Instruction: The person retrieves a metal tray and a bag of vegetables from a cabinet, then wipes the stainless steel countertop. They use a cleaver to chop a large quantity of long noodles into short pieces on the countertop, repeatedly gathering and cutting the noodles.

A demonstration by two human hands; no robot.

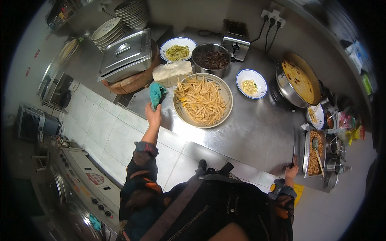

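My left hand (153, 114) grips a teal cloth (157, 92) at the counter's front edge. Its bunched end rests by a block of pale food in clear plastic wrap (172, 73). Just right of the cloth stands a large patterned bowl (228, 101), heaped with pale yellow strips (203, 101) that look like cut potato or fries. Far to the right, my right hand (291, 172) is closed around the dark handle of what looks like a kitchen knife (294, 144), its blade seen nearly edge-on. Beside it lies a steel tray (307, 159) of brown diced food with a spoon.
A lidded steel pan (128, 54) sits on a round wooden chopping block (132, 86), near stacked plates (107, 30). Behind the bowl are a steel pot (211, 57) and a dish of green shreds (178, 51). A pot of yellow soup (298, 81) stands right; a cooking range (87, 180) is behind left.
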